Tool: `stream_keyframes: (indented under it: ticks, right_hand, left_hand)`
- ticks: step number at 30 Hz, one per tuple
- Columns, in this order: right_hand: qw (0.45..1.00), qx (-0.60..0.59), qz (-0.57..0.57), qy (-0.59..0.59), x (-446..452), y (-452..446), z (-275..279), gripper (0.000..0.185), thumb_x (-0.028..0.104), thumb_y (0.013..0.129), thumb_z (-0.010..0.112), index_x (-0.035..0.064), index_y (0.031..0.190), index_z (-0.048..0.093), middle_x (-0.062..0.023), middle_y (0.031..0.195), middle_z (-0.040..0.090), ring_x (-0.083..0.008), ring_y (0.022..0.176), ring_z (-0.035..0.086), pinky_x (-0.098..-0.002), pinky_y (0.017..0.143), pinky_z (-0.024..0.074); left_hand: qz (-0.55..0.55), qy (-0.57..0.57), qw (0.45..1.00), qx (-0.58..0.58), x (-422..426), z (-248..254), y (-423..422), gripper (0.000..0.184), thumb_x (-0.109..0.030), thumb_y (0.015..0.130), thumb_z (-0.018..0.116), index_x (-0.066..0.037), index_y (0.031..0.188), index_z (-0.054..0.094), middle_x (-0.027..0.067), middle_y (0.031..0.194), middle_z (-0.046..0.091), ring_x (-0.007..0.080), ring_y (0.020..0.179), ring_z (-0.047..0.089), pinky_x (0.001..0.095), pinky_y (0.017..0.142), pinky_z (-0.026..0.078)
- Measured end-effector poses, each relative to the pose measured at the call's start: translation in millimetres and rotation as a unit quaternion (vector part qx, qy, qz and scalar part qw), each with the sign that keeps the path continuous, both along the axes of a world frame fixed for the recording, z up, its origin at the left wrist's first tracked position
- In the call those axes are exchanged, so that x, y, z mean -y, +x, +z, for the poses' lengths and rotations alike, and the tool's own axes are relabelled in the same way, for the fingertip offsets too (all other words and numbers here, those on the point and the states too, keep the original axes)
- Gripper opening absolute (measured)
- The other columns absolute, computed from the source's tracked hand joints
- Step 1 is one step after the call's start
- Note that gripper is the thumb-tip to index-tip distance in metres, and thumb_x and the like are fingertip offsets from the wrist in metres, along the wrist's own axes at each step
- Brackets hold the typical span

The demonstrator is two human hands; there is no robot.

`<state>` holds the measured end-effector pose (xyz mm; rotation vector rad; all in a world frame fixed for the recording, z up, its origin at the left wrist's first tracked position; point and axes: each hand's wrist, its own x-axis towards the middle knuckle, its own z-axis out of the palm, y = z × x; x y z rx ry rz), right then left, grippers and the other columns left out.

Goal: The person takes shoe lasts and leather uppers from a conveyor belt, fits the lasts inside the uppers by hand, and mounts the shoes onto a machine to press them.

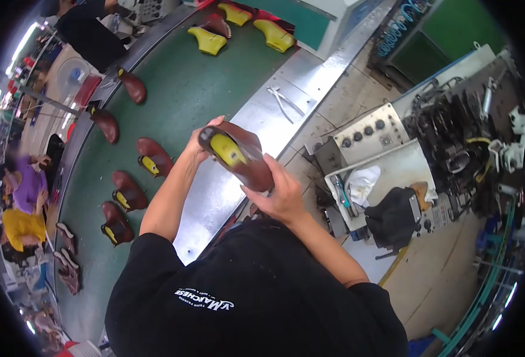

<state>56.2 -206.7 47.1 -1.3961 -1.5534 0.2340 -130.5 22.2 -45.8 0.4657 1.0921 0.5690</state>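
Note:
Both of my hands hold a brown leather shoe [254,169] over the metal edge of the workbench. A yellow last [227,149] shows through its opening. My left hand [202,141] grips the shoe at its dark-collared end, with part of the fingers hidden behind it. At the opposite end, my right hand [283,193] is closed around the lower side, its thumb and fingers on the leather. Beyond the shoe, pincers [285,104] lie on the metal ledge with their handles apart.
Several brown shoes, one a brown shoe [134,86], stand on the green belt [179,98] at left. Yellow lasts [208,41] sit at its far end. A control box [372,135] and a metal tray [358,223] with a black cloth are at right. Other people work across the belt.

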Motion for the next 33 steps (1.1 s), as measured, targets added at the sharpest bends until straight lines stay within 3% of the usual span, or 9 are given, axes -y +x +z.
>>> stream_keyframes:
  ticks: [4, 7, 8, 11, 13, 16, 21, 30, 33]
  right_hand:
    - [0.996, -0.021, 0.019, -0.088, 72, 23, -2, 0.078, 0.026, 0.077, 0.086, -0.0015, 0.140, 0.050, -0.0249, 0.131, 0.063, -0.0315, 0.118, 0.065, -0.0387, 0.095, 0.0545]
    - [0.937, -0.325, -0.028, -0.121, 124, 45, -39, 0.069, 0.026, 0.092, 0.074, -0.0003, 0.147, 0.042, -0.0218, 0.137, 0.060, -0.0253, 0.125, 0.061, -0.0365, 0.098, 0.0515]
    - [0.901, -0.399, -0.073, -0.151, 125, 48, -25, 0.057, 0.032, 0.106, 0.051, 0.0001, 0.149, 0.034, -0.0177, 0.141, 0.056, -0.0277, 0.129, 0.054, -0.0366, 0.108, 0.0443]
    - [0.809, -0.570, -0.110, -0.091, 119, 69, -2, 0.046, 0.028, 0.108, 0.051, -0.0016, 0.143, 0.045, -0.0126, 0.131, 0.062, -0.0150, 0.115, 0.060, -0.0300, 0.098, 0.0468]
    - [0.781, -0.618, -0.087, -0.027, 123, 76, 16, 0.042, 0.027, 0.108, 0.051, -0.0027, 0.137, 0.051, -0.0105, 0.126, 0.064, -0.0119, 0.112, 0.059, -0.0273, 0.097, 0.0462]
    - [0.801, -0.567, -0.164, 0.093, 142, 92, 7, 0.035, 0.025, 0.108, 0.051, -0.0032, 0.128, 0.059, -0.0066, 0.121, 0.065, -0.0088, 0.107, 0.059, -0.0246, 0.095, 0.0460]
    - [0.753, -0.566, -0.297, 0.159, 183, 132, 18, 0.029, 0.025, 0.108, 0.053, -0.0009, 0.107, 0.066, 0.0018, 0.103, 0.064, -0.0051, 0.091, 0.053, -0.0206, 0.084, 0.0429]
    - [0.710, -0.567, -0.392, 0.147, 245, 266, 33, 0.034, 0.026, 0.107, 0.052, -0.0028, 0.118, 0.066, -0.0024, 0.115, 0.067, -0.0091, 0.107, 0.059, -0.0246, 0.095, 0.0467]
    - [0.649, -0.661, -0.334, 0.174, 241, 309, 70, 0.039, 0.032, 0.104, 0.057, -0.0006, 0.124, 0.064, -0.0067, 0.117, 0.068, -0.0143, 0.101, 0.065, -0.0297, 0.088, 0.0533]
  left_hand:
    - [-0.119, 0.245, 0.955, -0.116, 19, 62, 56, 0.047, -0.040, 0.082, 0.083, 0.000, 0.103, 0.073, 0.0107, 0.095, 0.073, 0.0188, 0.081, 0.070, 0.0317, 0.074, 0.056]
    - [-0.228, 0.390, 0.880, -0.146, 45, 121, 111, 0.054, -0.046, 0.075, 0.085, 0.003, 0.095, 0.074, 0.0116, 0.087, 0.073, 0.0181, 0.073, 0.069, 0.0319, 0.069, 0.055]
    - [-0.266, 0.437, 0.846, -0.151, 60, 143, 131, 0.055, -0.046, 0.074, 0.086, 0.004, 0.094, 0.074, 0.0119, 0.085, 0.074, 0.0177, 0.072, 0.069, 0.0320, 0.068, 0.055]
    - [-0.351, 0.532, 0.761, -0.120, 104, 181, 189, 0.061, -0.051, 0.068, 0.087, 0.005, 0.089, 0.074, 0.0162, 0.082, 0.074, 0.0199, 0.073, 0.072, 0.0342, 0.069, 0.056]
    - [-0.388, 0.548, 0.738, -0.072, 137, 190, 223, 0.062, -0.052, 0.065, 0.087, 0.005, 0.088, 0.074, 0.0168, 0.081, 0.074, 0.0224, 0.074, 0.072, 0.0356, 0.071, 0.056]
    - [-0.438, 0.536, 0.721, -0.031, 180, 209, 264, 0.060, -0.050, 0.065, 0.087, 0.004, 0.088, 0.075, 0.0160, 0.081, 0.074, 0.0223, 0.074, 0.072, 0.0355, 0.072, 0.056]
    - [-0.460, 0.540, 0.704, 0.036, 233, 206, 345, 0.058, -0.049, 0.065, 0.088, 0.003, 0.089, 0.075, 0.0147, 0.082, 0.074, 0.0217, 0.073, 0.071, 0.0346, 0.071, 0.056]
    - [-0.514, 0.503, 0.689, 0.081, 296, 206, 513, 0.055, -0.044, 0.073, 0.088, 0.005, 0.093, 0.072, 0.0108, 0.083, 0.072, 0.0169, 0.069, 0.068, 0.0296, 0.066, 0.055]
    - [-0.488, 0.417, 0.762, 0.083, 303, 203, 558, 0.082, -0.068, 0.079, 0.074, 0.006, 0.112, 0.068, 0.0155, 0.103, 0.071, 0.0201, 0.091, 0.069, 0.0322, 0.080, 0.055]
